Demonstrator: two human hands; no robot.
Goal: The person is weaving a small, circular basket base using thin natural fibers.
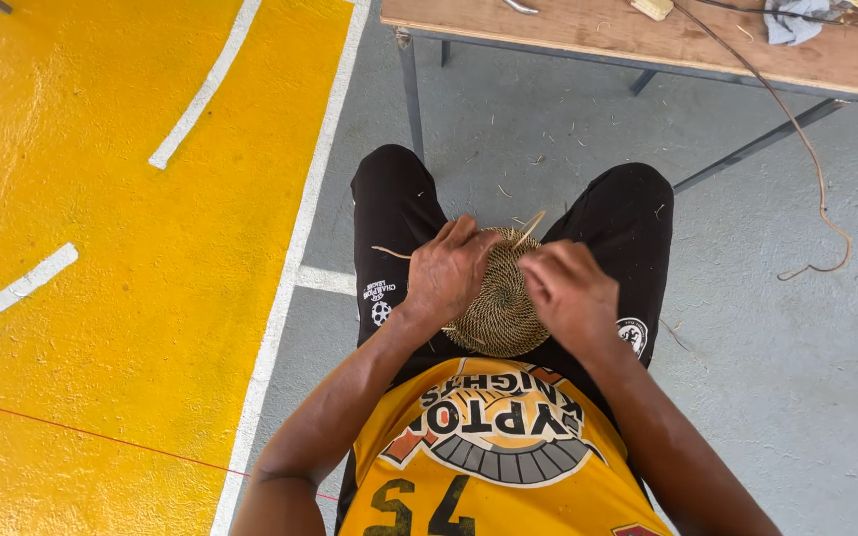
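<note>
A small round woven basket piece (501, 308) of tan coiled fibre rests on my lap, between my knees in black shorts. My left hand (446, 270) grips its left edge, fingers curled over the rim. My right hand (568, 290) is closed at the right edge, pinching a thin pale strand (529, 228) that sticks up from the top of the weave. Another loose strand (390, 252) pokes out to the left behind my left hand.
A wooden table (647, 40) on metal legs stands ahead, with a grey cloth (791, 20) and small tools on it. A long brown cane strand (796, 139) hangs from it onto the grey floor. Yellow painted floor (101, 248) with white lines lies to the left.
</note>
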